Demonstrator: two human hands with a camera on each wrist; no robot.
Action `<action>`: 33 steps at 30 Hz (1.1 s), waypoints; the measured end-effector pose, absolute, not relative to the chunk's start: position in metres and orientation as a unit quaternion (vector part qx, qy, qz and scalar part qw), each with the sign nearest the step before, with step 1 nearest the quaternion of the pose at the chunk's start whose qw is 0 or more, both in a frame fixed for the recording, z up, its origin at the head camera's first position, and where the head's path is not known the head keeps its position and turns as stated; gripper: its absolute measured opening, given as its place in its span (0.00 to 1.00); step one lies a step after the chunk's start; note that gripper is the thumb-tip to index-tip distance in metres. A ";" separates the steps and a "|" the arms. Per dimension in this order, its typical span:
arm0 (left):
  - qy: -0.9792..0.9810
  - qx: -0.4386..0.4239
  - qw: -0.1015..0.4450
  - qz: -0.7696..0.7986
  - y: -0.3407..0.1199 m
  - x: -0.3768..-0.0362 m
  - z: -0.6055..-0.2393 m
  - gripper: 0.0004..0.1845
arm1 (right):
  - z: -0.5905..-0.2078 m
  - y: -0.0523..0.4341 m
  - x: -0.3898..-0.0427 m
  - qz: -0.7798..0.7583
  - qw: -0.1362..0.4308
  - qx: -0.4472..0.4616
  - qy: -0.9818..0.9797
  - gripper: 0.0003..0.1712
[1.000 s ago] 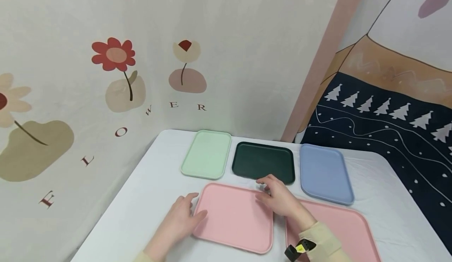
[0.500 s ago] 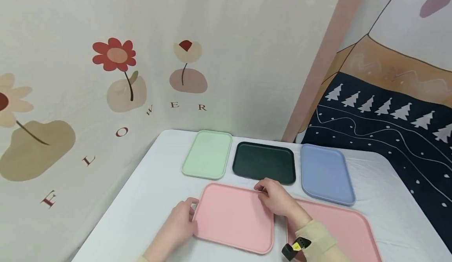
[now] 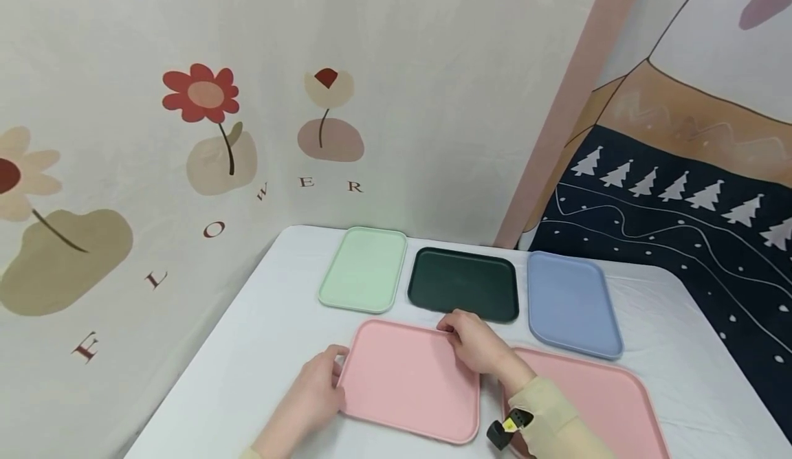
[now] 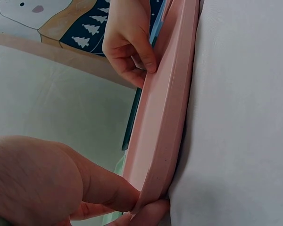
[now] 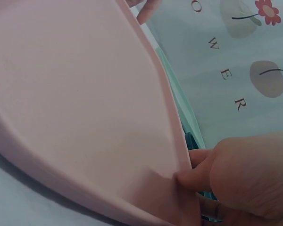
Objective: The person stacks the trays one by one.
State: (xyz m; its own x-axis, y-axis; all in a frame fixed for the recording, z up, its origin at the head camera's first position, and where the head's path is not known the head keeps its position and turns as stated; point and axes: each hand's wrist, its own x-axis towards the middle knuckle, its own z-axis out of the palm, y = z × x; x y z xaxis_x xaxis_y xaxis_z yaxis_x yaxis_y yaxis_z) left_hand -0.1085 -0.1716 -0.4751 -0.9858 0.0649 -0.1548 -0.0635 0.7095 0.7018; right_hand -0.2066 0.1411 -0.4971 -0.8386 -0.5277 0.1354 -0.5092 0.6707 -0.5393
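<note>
A pink tray (image 3: 408,385) with a raised rim lies on the white table between both hands. My left hand (image 3: 311,389) pinches its left rim; in the left wrist view the thumb (image 4: 120,190) is over the edge and a fingertip (image 4: 153,213) sits under it. At the far right corner, my right hand (image 3: 479,346) grips the rim, thumb (image 5: 191,179) inside the tray in the right wrist view and the other fingers outside. The tray's underside is hidden.
Behind it stand a light green tray (image 3: 364,270), a dark green tray (image 3: 463,282) and a blue tray (image 3: 572,304). A second pink tray (image 3: 609,404) lies to the right, partly under the right forearm. A flower-printed curtain (image 3: 427,102) closes off the back.
My left thumb has come back from over the tray onto its left rim. The right hand has shifted slightly left, and its spread fingers have closed on the far rim. The trays have stayed put.
</note>
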 end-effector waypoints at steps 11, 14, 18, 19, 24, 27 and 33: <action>0.920 0.013 0.089 0.381 -0.171 -0.113 -0.473 0.35 | -0.492 0.142 -0.208 -0.283 0.039 -0.268 0.920 0.16; 0.923 0.021 0.085 0.374 -0.172 -0.116 -0.469 0.35 | -0.489 0.143 -0.207 -0.286 0.045 -0.263 0.920 0.16; 0.927 0.040 0.073 0.367 -0.175 -0.122 -0.463 0.35 | -0.482 0.145 -0.204 -0.294 0.057 -0.260 0.918 0.16; 0.928 0.045 0.069 0.365 -0.175 -0.123 -0.461 0.35 | -0.480 0.145 -0.203 -0.297 0.061 -0.259 0.917 0.16; 0.936 0.057 0.061 0.341 -0.175 -0.132 -0.453 0.33 | -0.473 0.150 -0.196 -0.318 0.070 -0.256 0.910 0.16; 0.943 0.066 0.055 0.322 -0.173 -0.138 -0.448 0.32 | -0.470 0.155 -0.192 -0.334 0.071 -0.250 0.906 0.17; 0.949 0.080 0.054 0.299 -0.165 -0.153 -0.439 0.28 | -0.464 0.166 -0.184 -0.366 0.077 -0.240 0.896 0.15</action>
State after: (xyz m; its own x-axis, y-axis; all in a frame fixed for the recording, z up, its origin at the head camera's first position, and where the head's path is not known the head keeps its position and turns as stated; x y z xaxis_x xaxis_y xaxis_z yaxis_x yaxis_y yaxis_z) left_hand -0.1530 -0.1655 -0.4394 -0.9815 0.1837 -0.0548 0.1190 0.8080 0.5770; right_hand -0.1842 0.1663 -0.4644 -0.8727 -0.4867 0.0381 -0.3739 0.6164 -0.6930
